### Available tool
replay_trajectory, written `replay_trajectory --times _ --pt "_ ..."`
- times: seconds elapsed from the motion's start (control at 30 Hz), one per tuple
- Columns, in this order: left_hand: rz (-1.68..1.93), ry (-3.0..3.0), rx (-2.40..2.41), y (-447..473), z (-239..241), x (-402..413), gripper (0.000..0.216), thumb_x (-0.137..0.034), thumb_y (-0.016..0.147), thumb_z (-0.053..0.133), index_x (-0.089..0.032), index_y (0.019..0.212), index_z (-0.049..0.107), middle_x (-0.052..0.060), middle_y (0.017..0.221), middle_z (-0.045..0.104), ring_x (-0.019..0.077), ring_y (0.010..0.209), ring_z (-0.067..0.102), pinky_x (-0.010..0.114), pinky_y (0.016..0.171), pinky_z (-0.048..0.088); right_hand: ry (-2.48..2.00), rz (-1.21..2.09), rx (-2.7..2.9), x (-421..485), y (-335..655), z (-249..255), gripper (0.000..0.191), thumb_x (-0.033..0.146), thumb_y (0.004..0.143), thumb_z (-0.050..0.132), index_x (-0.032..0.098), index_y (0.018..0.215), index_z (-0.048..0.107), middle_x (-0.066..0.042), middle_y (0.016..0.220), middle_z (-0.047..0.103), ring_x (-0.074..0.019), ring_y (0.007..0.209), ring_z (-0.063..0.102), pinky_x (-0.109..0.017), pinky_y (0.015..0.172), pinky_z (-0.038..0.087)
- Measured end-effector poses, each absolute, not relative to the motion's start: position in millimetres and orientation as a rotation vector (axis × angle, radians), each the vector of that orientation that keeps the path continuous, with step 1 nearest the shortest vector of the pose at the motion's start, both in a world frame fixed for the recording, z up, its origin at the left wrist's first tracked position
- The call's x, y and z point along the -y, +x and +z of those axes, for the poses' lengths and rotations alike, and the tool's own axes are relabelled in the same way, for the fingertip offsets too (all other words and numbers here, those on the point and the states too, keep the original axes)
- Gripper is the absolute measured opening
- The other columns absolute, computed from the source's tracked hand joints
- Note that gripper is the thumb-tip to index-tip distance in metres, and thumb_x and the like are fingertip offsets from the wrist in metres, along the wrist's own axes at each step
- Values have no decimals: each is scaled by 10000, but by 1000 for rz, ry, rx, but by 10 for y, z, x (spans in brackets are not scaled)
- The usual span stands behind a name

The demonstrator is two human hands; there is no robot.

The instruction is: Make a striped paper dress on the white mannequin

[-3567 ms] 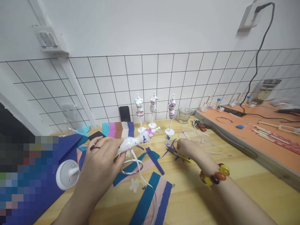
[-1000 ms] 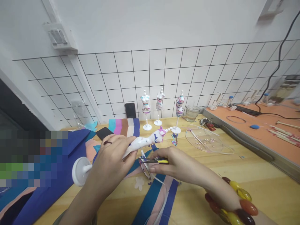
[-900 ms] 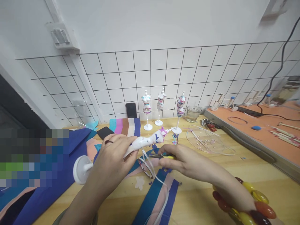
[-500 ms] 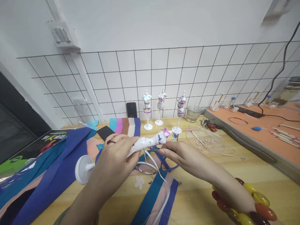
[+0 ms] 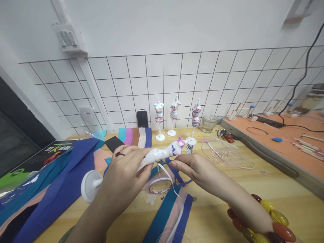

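My left hand (image 5: 129,168) is closed round a small white mannequin (image 5: 159,154), which lies tilted nearly sideways. Its round base (image 5: 89,186) points left, and a pink scrap and dark blue bits decorate the upper end at right. With thumb and fingers pinched, my right hand (image 5: 188,165) holds a thin metal tool (image 5: 165,162) just below the mannequin; its far end is hard to make out. A narrow white ribbon (image 5: 167,173) hangs under the mannequin near a patterned hoop (image 5: 160,186). Striped teal, pink and blue fabric (image 5: 168,212) lies below my hands.
Three decorated mannequins (image 5: 159,113) stand by the grid wall, near a phone (image 5: 142,119) and a glass bowl (image 5: 209,123). Blue fabric (image 5: 78,168) covers the left side. A clear dish of beads (image 5: 222,153) and an orange-topped board (image 5: 286,145) are at right.
The hoop under the mannequin has swung or shifted slightly, and the metal tool shows a little more plainly. Both hands keep nearly the same place and grip.
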State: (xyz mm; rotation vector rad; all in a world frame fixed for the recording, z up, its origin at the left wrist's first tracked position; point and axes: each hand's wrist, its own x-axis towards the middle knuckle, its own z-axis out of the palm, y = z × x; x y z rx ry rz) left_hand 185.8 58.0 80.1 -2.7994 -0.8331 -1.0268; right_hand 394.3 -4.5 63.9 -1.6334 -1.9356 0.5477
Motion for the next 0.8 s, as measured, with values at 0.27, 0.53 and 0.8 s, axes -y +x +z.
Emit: replay_trajectory --times 0.27,0.53,0.8 --pt "-1005 -2824 849 1849 812 -575 247 -125 813 537 -234 1023 607 0 838 678 207 819 579 382 752 367 -1581 574 1924 46 3950 630 444 471 932 411 184 669 624 34 566 497 -103 517 442 -220 497 318" --pt "-1016 -2856 874 1844 815 -579 259 -130 812 534 -242 1032 611 12 862 685 216 849 582 385 771 395 -1580 550 1907 34 3929 612 443 469 923 429 181 614 561 54 523 434 -89 474 394 -221 456 271" --pt "-1026 -2841 892 1839 792 -591 263 -151 813 537 -243 1051 603 9 881 686 223 872 589 394 777 412 -1565 575 1880 34 3941 585 424 473 917 438 182 638 569 48 539 478 -93 491 423 -218 471 301"
